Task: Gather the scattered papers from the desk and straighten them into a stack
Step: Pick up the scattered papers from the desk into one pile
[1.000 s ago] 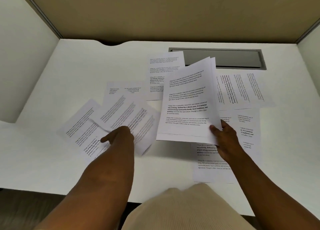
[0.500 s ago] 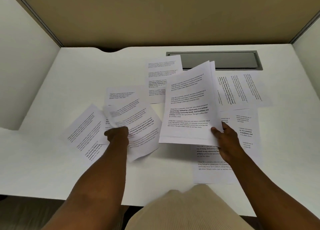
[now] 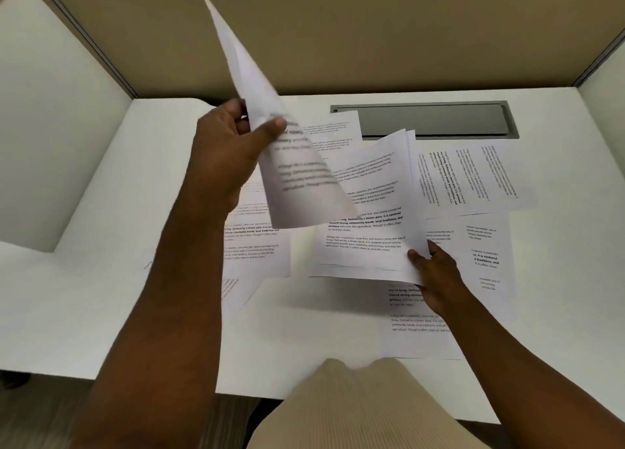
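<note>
White table [image 3: 101, 279] ringed by beige partition walls [image 3: 372, 25], and a grey cable tray cover [image 3: 429, 118] sits recessed along the back edge. Left hand [image 3: 226, 154] is up high, well above the surface, forearm reaching forward from the bottom of the view. Its thumb and curled fingers pinch a single lifted sheet [image 3: 287, 164] near the sheet's middle; the paper bends and stands almost on edge, its top corner pointing up toward the back wall, print blurred on the lower half. Right hand [image 3: 436, 276] is low and out to the right, thumb on top and fingers underneath, gripping the near right corner of a held bundle [image 3: 365, 218] of several sheets. That bundle tilts just clear of the table, casting a shadow below it, with a second and third page edge fanned out at its far right corner.

Loose pages lie flat all around. One far sheet [image 3: 333, 130] peeks out behind the bundle, touching the tray cover's front edge. A sideways sheet [image 3: 470, 178] lies to the right, text running vertically. Another right sheet [image 3: 487, 255] sits just below it, partly under the right hand, and a near sheet [image 3: 416, 333] lies under that wrist. On the left, overlapped left sheets [image 3: 257, 245] rest behind the left forearm.
</note>
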`<state>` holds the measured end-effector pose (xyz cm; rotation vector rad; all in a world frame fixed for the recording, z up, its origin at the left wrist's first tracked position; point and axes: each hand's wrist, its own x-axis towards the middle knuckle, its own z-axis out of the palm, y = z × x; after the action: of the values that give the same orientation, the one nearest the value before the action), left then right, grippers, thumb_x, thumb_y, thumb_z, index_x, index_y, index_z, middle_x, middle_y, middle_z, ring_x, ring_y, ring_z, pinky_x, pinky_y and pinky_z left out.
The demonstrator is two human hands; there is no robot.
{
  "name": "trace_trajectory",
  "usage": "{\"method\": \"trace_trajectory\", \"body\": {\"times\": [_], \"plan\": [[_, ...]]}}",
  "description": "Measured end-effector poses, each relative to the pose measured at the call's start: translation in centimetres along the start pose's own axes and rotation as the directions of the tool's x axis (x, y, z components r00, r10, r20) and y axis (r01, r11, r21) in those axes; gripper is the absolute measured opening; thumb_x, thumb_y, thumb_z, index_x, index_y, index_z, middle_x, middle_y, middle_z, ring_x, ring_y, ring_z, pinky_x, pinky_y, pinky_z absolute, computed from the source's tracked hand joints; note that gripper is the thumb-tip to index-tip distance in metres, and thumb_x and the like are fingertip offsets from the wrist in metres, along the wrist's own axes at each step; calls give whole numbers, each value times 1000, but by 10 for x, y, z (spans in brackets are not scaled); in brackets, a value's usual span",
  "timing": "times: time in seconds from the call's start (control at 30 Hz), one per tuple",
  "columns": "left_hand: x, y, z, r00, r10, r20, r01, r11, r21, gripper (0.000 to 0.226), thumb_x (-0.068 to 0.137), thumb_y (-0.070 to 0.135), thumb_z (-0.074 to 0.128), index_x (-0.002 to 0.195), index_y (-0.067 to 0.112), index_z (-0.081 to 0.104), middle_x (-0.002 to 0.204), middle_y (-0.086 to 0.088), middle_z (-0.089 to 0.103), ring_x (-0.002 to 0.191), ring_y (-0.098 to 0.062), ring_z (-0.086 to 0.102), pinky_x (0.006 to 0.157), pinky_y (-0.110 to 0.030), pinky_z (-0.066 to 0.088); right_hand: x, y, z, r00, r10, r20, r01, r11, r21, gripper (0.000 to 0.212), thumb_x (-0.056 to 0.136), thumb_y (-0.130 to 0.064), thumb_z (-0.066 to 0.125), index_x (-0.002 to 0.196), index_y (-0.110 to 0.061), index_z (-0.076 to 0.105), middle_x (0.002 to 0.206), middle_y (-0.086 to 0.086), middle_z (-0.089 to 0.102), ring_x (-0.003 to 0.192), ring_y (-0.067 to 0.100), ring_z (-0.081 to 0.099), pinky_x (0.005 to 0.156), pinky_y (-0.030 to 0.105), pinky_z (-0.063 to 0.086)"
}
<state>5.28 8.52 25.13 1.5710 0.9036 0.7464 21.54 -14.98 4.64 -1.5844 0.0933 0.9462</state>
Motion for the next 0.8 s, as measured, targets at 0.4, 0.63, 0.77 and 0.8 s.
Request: {"method": "trace_trajectory", "body": {"times": [0.4, 0.63, 0.77, 0.8], "plan": [[7, -86, -3, 914, -395, 92, 398, 917, -15, 27, 81, 9, 75, 107, 6, 67, 108, -13, 73, 95, -29, 72, 83, -41, 59, -11, -16, 15, 953, -50, 298, 7, 989, 145, 34, 91, -11, 61, 124, -20, 61, 116, 2, 71, 103, 16, 69, 73, 28, 59], [-3, -141, 7, 906, -424, -21, 421, 893, 157, 40, 79, 23, 79, 113, 13, 61, 113, -8, 69, 100, -27, 68, 91, -46, 55, -13, -14, 18, 959, -65, 277, 24, 989, 149, 36, 94, -10, 55, 127, -22, 56, 126, 3, 66, 111, 22, 64, 86, 34, 57], [-9, -158, 18, 841, -526, 127, 539, 834, -119, 40, 90, 8, 65, 128, 11, 51, 125, -12, 65, 110, -30, 65, 98, -52, 50, -18, -14, 22, 954, -62, 294, 26, 992, 125, 40, 91, -22, 60, 131, -24, 57, 125, 3, 67, 113, 24, 65, 92, 43, 54], [-11, -163, 20, 846, -515, 137, 531, 836, -137, 41, 91, 3, 62, 130, 10, 51, 126, -12, 65, 111, -31, 65, 98, -53, 50, -18, -15, 24, 956, -60, 287, 29, 993, 111, 39, 90, -25, 60, 129, -26, 58, 123, 3, 68, 112, 24, 65, 93, 44, 54]]}}
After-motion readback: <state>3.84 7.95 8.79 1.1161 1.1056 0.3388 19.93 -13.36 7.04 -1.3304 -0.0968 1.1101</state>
